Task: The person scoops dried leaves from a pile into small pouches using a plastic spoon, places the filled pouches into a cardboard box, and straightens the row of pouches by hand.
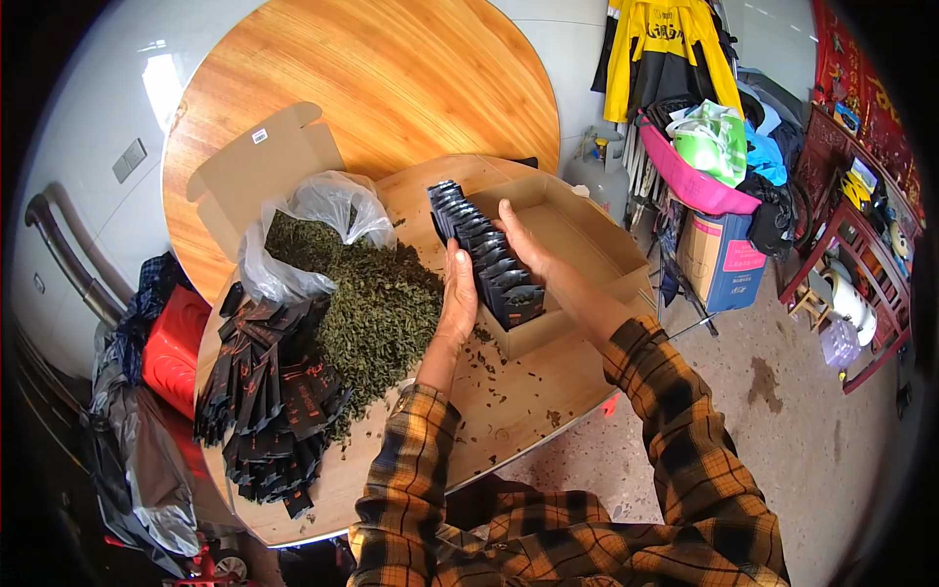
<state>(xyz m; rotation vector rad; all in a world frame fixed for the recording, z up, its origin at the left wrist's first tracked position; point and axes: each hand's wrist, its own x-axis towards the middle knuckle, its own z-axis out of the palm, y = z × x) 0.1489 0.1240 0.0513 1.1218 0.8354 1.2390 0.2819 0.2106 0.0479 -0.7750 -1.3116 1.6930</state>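
Observation:
A long row of black sachets (486,256), standing packed face to face, is pressed between my two hands. My left hand (458,298) lies along the row's near left side, fingers pointing up. Along the right side rests my right hand (526,247), its thumb raised. The row sits at the left edge of an open cardboard box (611,235); whether it is inside the box or just above it, I cannot tell. Left of my left hand spreads a heap of dark green dried leaves (381,308), probably tea, spilling from a clear plastic bag (367,220).
A pile of flat black sachets (279,391) lies at the table's left. Behind the bag stands a cardboard lid (259,166) against a round wooden tabletop (391,78). Leaf crumbs dot the wooden table (489,421). A gas cylinder (597,176) and a pink basin (694,171) stand beyond.

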